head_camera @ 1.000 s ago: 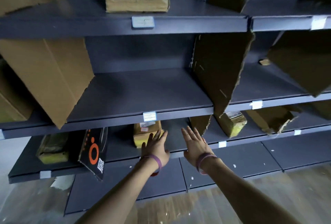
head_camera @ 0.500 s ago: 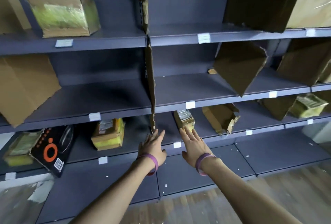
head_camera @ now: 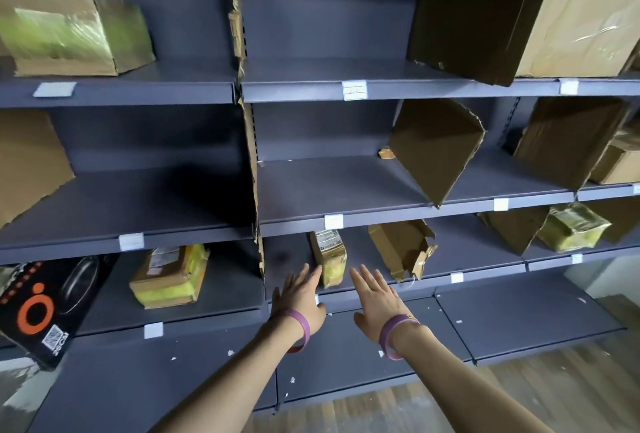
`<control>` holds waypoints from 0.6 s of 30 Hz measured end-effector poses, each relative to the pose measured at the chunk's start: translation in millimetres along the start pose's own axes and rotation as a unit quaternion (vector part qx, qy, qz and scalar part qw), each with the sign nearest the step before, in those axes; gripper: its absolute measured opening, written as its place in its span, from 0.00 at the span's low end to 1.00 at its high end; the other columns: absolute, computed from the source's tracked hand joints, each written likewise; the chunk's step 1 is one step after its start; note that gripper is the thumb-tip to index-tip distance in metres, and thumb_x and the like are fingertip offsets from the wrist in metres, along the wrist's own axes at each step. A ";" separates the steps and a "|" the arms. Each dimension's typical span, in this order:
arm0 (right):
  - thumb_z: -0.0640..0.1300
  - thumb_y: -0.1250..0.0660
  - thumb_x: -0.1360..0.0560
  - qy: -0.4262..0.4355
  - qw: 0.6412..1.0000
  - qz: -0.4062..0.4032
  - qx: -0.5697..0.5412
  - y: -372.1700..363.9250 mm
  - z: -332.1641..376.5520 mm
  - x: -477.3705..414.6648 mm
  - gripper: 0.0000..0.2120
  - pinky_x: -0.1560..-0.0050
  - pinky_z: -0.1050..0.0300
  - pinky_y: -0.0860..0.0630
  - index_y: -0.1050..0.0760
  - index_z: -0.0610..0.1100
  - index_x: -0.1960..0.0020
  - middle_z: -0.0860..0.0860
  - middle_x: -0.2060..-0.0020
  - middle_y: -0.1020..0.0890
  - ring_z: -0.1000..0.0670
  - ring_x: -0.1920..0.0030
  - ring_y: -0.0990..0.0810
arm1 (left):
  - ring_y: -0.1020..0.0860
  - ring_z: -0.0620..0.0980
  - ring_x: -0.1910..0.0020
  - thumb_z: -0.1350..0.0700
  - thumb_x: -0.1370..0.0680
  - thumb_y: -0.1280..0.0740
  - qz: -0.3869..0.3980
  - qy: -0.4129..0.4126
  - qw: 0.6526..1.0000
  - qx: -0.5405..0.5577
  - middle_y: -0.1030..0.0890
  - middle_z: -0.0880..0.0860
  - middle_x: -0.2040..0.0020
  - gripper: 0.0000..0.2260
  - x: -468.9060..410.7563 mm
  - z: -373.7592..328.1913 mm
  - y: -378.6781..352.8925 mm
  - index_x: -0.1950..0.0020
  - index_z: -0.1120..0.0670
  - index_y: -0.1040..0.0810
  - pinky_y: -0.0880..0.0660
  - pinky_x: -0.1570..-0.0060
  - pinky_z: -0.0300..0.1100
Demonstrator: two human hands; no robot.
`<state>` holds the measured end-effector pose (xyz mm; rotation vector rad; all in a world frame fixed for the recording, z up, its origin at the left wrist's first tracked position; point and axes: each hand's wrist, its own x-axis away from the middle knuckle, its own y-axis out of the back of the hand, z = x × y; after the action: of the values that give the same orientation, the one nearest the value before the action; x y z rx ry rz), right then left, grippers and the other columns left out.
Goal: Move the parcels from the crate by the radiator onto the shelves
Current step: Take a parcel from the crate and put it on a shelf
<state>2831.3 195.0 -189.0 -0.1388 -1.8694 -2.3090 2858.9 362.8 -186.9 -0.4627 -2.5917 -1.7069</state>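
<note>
Parcels (head_camera: pixel 169 276) are shelved; the crate is unseen. Left hand (head_camera: pixel 299 294) and right hand (head_camera: pixel 375 299) are extended empty, fingers (head_camera: pixel 358 276) straight.

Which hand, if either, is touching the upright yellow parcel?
Cannot tell for the left hand: the head view shows its fingertip overlapping the parcel, depth unclear. The right hand is apart; shelf shows between.

Single head-worn wide-angle view, facing the shelves (head_camera: pixel 346 186) straight on, close up, tilted slightly downward
</note>
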 end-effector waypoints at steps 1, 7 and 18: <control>0.44 0.38 0.21 0.001 1.000 0.003 0.004 1.8 -3.8 -7.9 0.38 0.24 0.46 0.51 0.61 0.49 0.21 0.50 0.21 0.58 0.44 0.22 0.60 | 0.55 0.52 0.22 0.53 0.20 0.40 0.001 -0.001 1.000 0.005 0.55 0.45 0.21 0.31 -10.7 -1.6 -2.0 0.22 0.44 0.53 0.51 0.26 0.56; 0.42 0.38 0.21 -0.006 0.999 0.033 0.008 3.2 -27.6 -60.6 0.39 0.24 0.46 0.52 0.61 0.50 0.21 0.50 0.21 0.58 0.44 0.22 0.60 | 0.53 0.53 0.23 0.51 0.21 0.39 0.010 -0.004 1.000 0.020 0.53 0.46 0.21 0.31 -73.7 -10.0 -19.1 0.22 0.44 0.52 0.48 0.27 0.56; 0.40 0.41 0.22 0.003 0.994 0.106 -0.005 -32.1 -47.5 -131.4 0.37 0.24 0.46 0.53 0.59 0.49 0.21 0.51 0.21 0.57 0.45 0.22 0.60 | 0.53 0.54 0.23 0.53 0.21 0.38 0.048 0.061 0.997 0.029 0.54 0.47 0.21 0.32 -129.6 6.7 -49.9 0.23 0.43 0.53 0.49 0.26 0.58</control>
<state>2955.9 164.4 -253.1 -0.3143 -1.7478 -2.1728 2971.7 319.3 -255.7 -0.4592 -2.4831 -1.5752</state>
